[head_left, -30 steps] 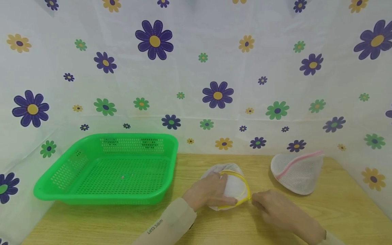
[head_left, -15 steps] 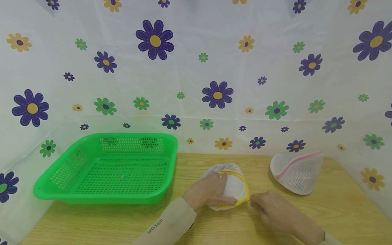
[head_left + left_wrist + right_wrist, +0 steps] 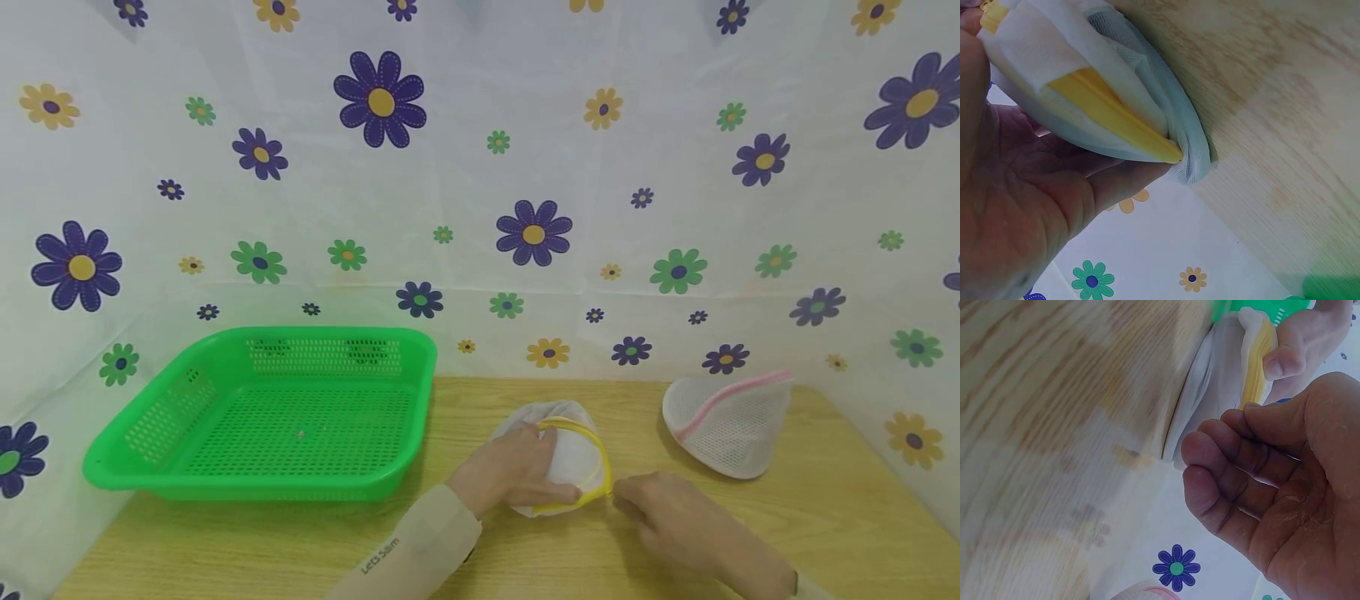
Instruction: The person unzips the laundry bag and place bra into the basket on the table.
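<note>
A white mesh laundry bag (image 3: 573, 457) with a yellow zipper (image 3: 606, 458) lies at the middle front of the table. My left hand (image 3: 510, 471) grips its left side, thumb along the near zipper edge and fingers over the top. From the left wrist, the palm and fingers wrap the bag's edge beside the yellow zipper strip (image 3: 1113, 112). My right hand (image 3: 667, 512) pinches the zipper's right end between thumb and index finger, its other fingers curled. Those fingertips hide the zipper pull in the right wrist view, where the yellow zipper band (image 3: 1257, 362) runs up to them.
A green plastic basket (image 3: 258, 492) with perforated walls stands on the left of the wooden table (image 3: 525, 567). Another white mesh bag (image 3: 731, 429), trimmed with a pink zipper, stands at the back right. A flower-print sheet (image 3: 450, 183) hangs behind and along the sides.
My right hand has shifted very slightly left and toward me at the zipper's end. The left hand and the bag hold their place.
</note>
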{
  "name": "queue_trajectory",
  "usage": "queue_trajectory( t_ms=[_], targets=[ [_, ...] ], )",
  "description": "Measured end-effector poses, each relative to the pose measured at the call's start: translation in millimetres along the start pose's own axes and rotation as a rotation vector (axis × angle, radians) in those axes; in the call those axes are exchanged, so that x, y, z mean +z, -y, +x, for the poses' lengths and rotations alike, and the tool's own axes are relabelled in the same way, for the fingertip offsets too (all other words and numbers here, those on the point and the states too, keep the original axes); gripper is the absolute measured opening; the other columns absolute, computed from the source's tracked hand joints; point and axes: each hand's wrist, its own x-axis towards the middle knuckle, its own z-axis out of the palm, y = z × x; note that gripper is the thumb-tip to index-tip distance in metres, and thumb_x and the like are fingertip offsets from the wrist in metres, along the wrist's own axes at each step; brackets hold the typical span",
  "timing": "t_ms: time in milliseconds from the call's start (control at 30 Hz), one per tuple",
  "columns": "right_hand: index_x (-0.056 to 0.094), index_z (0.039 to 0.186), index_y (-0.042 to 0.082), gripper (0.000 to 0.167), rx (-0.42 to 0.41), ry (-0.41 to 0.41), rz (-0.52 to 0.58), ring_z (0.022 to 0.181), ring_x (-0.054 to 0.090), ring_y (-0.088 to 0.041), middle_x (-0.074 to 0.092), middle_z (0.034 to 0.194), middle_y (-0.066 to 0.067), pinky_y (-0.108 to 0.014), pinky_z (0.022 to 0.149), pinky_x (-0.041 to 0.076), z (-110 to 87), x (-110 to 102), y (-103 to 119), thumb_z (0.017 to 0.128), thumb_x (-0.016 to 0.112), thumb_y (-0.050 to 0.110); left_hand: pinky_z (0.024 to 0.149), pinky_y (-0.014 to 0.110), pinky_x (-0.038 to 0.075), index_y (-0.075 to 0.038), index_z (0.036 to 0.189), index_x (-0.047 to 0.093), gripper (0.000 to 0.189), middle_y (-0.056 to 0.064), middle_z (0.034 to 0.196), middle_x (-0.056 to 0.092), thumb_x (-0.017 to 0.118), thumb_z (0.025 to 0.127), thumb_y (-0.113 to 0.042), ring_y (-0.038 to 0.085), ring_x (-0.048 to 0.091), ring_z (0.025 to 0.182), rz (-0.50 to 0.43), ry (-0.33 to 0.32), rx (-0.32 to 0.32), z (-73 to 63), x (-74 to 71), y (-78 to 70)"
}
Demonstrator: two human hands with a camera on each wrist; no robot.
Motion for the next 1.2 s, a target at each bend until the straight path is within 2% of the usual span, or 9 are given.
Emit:
queue_trajectory(
  t_ms=[233, 367, 633, 967, 1200],
  targets=[
    [0.054, 0.073, 0.022, 0.028, -0.008, -0.005, 0.011, 0.058, 0.033, 0.004, 0.034, 0.062, 0.018, -0.018, 0.055, 0.034, -0.3, 0.4, -0.2, 0.094, 0.064, 0.008, 0.105, 0.034, 0.051, -0.005, 0.15, 0.046, 0.091, 0.017, 0.144, 0.058, 0.057, 0.086, -0.069, 0.023, 0.058, 0.129, 0.012, 0.004, -0.003, 0.2, 0.3, -0.2],
    [0.053, 0.072, 0.022, 0.029, -0.02, -0.016, 0.005, 0.058, 0.032, 0.004, 0.033, 0.063, 0.018, -0.018, 0.054, 0.033, -0.5, 1.0, -0.4, 0.092, 0.064, 0.004, 0.105, 0.033, 0.051, -0.005, 0.15, 0.046, 0.091, 0.016, 0.144, 0.058, 0.057, 0.086, -0.069, 0.022, 0.058, 0.127, 0.01, 0.005, -0.003, 0.5, 0.7, 0.0],
    [0.052, 0.071, 0.021, 0.029, -0.03, -0.025, -0.007, 0.059, 0.031, 0.004, 0.03, 0.063, 0.018, -0.018, 0.054, 0.032, -0.4, 0.2, 0.7, 0.092, 0.064, 0.004, 0.099, 0.033, 0.054, -0.005, 0.15, 0.047, 0.091, 0.017, 0.141, 0.059, 0.059, 0.085, -0.068, 0.021, 0.06, 0.12, -0.009, -0.006, -0.001, 0.6, 1.2, 0.5],
    [0.053, 0.072, 0.021, 0.028, -0.022, -0.004, 0.008, 0.059, 0.032, 0.004, 0.035, 0.063, 0.018, -0.018, 0.055, 0.034, -0.8, 0.0, 1.3, 0.093, 0.064, 0.005, 0.095, 0.033, 0.055, -0.006, 0.148, 0.048, 0.09, 0.016, 0.138, 0.061, 0.059, 0.085, -0.069, 0.02, 0.062, 0.115, -0.005, -0.003, 0.001, 1.0, 1.3, 0.7],
    [0.05, 0.071, 0.022, 0.031, -0.013, 0.008, 0.032, 0.058, 0.032, 0.005, 0.034, 0.063, 0.019, -0.018, 0.055, 0.034, -0.3, -1.0, 5.3, 0.094, 0.063, 0.006, 0.098, 0.033, 0.054, -0.006, 0.148, 0.048, 0.089, 0.015, 0.138, 0.061, 0.059, 0.085, -0.069, 0.021, 0.06, 0.121, -0.001, -0.009, -0.001, 1.7, 1.5, 0.4]
  ],
)
